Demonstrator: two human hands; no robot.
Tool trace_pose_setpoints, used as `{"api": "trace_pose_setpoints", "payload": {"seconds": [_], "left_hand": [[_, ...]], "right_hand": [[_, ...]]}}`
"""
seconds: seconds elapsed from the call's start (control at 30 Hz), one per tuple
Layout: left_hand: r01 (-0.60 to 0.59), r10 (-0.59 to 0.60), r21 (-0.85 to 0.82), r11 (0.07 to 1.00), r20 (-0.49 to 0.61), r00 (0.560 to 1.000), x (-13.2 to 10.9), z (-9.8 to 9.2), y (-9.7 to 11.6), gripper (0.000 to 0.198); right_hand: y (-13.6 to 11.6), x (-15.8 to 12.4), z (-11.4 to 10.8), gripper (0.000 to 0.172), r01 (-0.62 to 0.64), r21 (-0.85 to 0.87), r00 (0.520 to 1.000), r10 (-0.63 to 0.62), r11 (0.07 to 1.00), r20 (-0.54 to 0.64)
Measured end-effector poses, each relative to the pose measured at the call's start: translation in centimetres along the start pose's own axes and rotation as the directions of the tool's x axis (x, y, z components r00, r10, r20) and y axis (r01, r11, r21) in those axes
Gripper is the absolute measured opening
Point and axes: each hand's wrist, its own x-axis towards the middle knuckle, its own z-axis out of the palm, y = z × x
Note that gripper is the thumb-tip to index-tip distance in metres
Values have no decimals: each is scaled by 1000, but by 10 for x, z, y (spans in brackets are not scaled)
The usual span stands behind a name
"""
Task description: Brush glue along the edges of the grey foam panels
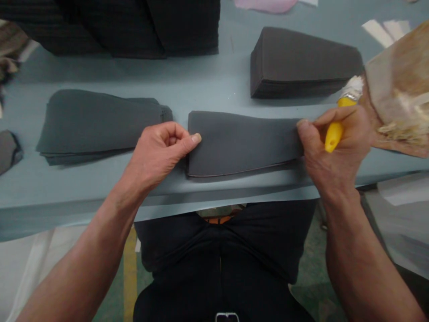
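Observation:
A dark grey tapered panel [244,143] lies flat on the table in front of me, perhaps more than one layer thick. My left hand [164,147] pinches its wide left end between thumb and curled fingers. At the narrow right end, my right hand [338,138] grips the panel's edge with thumb and fingertip. That same hand also carries a brush with a yellow handle [333,134], its whitish bristles pointing up and away. Left of the panel lies a loose stack of similar dark pieces [97,123], partly behind my left hand.
A neat stack of grey tapered pieces [304,62] stands at the back right. Tall black stacks [134,27] line the back left. A brown board with whitish residue [398,85] lies right of my hand. The light blue table's front edge [234,205] runs near my body.

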Motion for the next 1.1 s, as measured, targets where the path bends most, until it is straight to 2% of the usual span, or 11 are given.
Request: {"api": "trace_pose_setpoints", "payload": {"seconds": [0.17, 0.77, 0.93, 1.1], "left_hand": [[-22, 21, 39, 999, 15, 1000, 0, 0, -2, 33], [-2, 2, 95, 995, 5, 1000, 2, -2, -5, 30], [6, -4, 108, 994, -21, 1000, 1, -1, -4, 31], [34, -29, 135, 990, -38, 999, 1, 0, 1, 34]], "right_hand": [[3, -1, 2, 22, 9, 6, 999, -9, 1000, -31], [2, -5, 11, 27, -164, 67, 986, 166, 984, -23], [4, -5, 12, 27, -149, 102, 988, 152, 984, -21], [11, -6, 13, 34, -93, 94, 994, 97, 991, -40]]}}
